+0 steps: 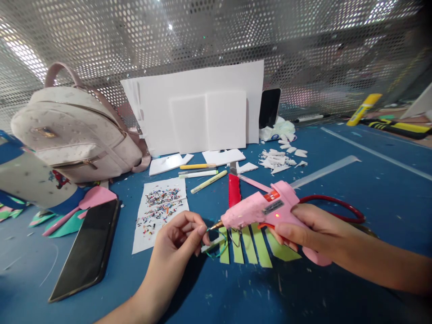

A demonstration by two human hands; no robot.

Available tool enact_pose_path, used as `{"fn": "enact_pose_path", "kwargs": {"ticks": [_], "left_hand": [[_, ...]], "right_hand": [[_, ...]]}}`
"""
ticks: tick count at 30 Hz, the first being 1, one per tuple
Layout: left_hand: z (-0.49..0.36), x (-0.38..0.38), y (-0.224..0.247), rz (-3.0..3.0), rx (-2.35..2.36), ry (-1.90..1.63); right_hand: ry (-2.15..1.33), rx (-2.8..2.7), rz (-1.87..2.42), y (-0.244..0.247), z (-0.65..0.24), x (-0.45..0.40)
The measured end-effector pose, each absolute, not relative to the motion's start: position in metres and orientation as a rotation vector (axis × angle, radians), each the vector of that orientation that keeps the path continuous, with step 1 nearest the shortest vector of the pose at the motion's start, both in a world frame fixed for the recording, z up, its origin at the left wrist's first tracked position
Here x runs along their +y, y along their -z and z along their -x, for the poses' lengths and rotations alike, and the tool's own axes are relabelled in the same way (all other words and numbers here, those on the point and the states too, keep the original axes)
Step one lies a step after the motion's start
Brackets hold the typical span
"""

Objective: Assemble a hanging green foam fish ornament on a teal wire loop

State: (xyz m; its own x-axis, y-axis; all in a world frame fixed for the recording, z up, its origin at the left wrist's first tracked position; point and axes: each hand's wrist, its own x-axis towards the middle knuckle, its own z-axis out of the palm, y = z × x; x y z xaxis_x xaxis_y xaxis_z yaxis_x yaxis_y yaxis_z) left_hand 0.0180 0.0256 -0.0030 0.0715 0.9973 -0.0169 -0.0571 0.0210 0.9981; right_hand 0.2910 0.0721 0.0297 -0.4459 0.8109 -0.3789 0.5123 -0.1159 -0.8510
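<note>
My right hand (303, 231) is wrapped round the handle of a pink glue gun (248, 210), whose small light glows orange. Its metal nozzle points left and meets the fingertips of my left hand (184, 236). Between that thumb and forefinger is pinched a thin green loop (224, 247), which looks like cord or wire; the exact spot at the nozzle is too small to make out. A pale strip (213, 244) lies by the loop, close to my fingers. Beneath the gun, several light green paper strips (259, 247) rest on the blue table (243, 297).
A sheet of paper with scattered beads (143, 238) lies left of centre. Pens (209, 182), a red-handled cutter (234, 189) and white scraps (275, 159) lie behind the gun. A phone (86, 252), a backpack (77, 130) and a white folded board (151, 108) stand around.
</note>
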Motion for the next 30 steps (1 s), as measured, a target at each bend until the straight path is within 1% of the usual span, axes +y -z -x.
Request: {"fn": "enact_pose_path", "kwargs": {"ticks": [7, 22, 30], "left_hand": [[-0.0176, 0.0265, 0.0022, -1.202, 1.133, -1.168], [-0.0186, 0.0262, 0.0010, -1.204, 1.147, -1.160], [-0.0185, 0.0267, 0.0008, -1.195, 1.143, -1.165]], "right_hand": [[-1.534, -1.894, 1.427, -0.0243, -0.2947, 0.0719], [-1.626, -1.829, 1.454, -0.0289, -0.2919, 0.0719], [-1.618, -1.823, 1.438, -0.0247, -0.2920, 0.0735]]}}
